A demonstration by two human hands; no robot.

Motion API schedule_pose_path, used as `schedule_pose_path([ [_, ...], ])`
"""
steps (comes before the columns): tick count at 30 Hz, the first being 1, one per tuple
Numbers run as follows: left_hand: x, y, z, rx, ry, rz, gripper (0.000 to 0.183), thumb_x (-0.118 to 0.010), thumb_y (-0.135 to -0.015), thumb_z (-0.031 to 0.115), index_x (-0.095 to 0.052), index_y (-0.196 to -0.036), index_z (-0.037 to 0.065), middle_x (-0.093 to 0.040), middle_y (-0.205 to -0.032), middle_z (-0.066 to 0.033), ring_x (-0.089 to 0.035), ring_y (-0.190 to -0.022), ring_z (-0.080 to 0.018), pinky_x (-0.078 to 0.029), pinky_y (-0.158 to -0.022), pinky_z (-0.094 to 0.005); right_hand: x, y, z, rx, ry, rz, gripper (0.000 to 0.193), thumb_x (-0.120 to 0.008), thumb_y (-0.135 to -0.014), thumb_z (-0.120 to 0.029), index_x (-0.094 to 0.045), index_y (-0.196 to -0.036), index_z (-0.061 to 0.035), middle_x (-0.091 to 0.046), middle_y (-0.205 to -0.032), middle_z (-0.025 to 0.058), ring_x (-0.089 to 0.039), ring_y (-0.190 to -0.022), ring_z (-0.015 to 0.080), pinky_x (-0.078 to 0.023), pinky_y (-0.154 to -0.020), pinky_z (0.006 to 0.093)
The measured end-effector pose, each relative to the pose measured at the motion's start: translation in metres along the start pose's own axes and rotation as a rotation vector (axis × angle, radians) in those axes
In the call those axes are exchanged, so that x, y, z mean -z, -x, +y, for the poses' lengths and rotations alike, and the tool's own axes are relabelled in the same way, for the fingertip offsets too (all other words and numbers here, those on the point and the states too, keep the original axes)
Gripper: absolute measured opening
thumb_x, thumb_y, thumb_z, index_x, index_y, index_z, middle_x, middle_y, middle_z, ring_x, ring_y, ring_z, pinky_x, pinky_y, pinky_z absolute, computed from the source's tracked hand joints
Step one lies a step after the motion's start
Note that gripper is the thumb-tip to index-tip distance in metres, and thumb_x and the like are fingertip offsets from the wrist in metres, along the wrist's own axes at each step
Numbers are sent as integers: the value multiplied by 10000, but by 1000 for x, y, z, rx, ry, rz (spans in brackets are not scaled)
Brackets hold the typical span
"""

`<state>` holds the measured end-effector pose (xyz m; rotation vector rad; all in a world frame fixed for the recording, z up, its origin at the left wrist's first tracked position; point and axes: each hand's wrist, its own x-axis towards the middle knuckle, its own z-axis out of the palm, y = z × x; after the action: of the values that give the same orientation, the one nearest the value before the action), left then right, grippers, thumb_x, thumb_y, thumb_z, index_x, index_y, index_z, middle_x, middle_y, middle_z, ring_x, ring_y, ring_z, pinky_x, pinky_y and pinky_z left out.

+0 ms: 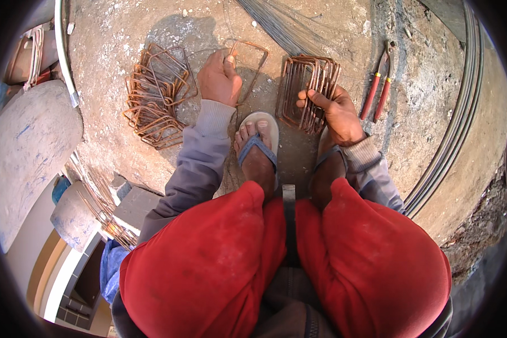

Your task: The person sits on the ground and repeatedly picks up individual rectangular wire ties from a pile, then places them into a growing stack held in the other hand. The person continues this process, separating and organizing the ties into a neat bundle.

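Observation:
My left hand is closed, thumb and fingers pinching one corner of a single rusty steel stirrup, a bar bent into a rectangle. To its left, many similar stirrups lie fanned in an overlapping pile on the ground. My right hand grips a stack of stirrups by its right side, thumb over the bars. The stack stands just in front of my feet, its frames lined up closely. Some of the fingers behind the bars are hidden.
Pincers with red handles lie right of my right hand. A bundle of thin tie wire spreads ahead of the stack. Long steel rods curve along the right. A pale pipe and a grey board are at left.

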<state>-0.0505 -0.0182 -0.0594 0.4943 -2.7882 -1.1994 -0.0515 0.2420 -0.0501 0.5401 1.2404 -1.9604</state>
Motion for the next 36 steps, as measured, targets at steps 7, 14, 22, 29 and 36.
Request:
schedule_pose_path([
  [7,-5,-14,-12,217,277,-92,183,-539,-954,128,-648,-1029,1,-552,-680,-22,-520,-601,-127,-424,-549,-319,2,0,0,-11,-13,29,126,-610,-924,-54,-619,-1019,28,-705,-945,131,-695,-826,198,-564,-749,308],
  [14,4,-15,-34,307,376,0,224,-473,-996,105,-680,-1060,48,-535,-688,24,-419,-577,-48,-352,-526,-224,2,-1,2,11,-5,-5,125,-600,-930,-48,-615,-1029,27,-703,-941,133,-696,-834,203,-570,-757,310],
  [22,7,17,45,394,881,-312,223,-496,-1016,175,-637,-1132,48,-514,-747,43,-390,-594,-23,-306,-495,-182,3,0,2,4,-16,3,130,-604,-929,-53,-609,-1036,21,-704,-946,130,-698,-841,201,-573,-751,312],
  [29,34,-2,57,-215,197,-243,176,-522,-940,59,-633,-1073,26,-570,-785,-49,-559,-661,-178,-448,-590,-277,4,-1,3,3,-19,4,137,-619,-924,-65,-613,-1034,17,-705,-948,127,-698,-838,205,-571,-748,312],
  [36,35,1,72,-605,-181,-415,264,-607,-799,3,-663,-1048,70,-581,-932,-95,-584,-831,-283,-471,-745,-341,4,-1,2,14,-13,-15,154,-628,-919,-68,-615,-1045,20,-704,-944,129,-697,-836,208,-569,-749,308],
])
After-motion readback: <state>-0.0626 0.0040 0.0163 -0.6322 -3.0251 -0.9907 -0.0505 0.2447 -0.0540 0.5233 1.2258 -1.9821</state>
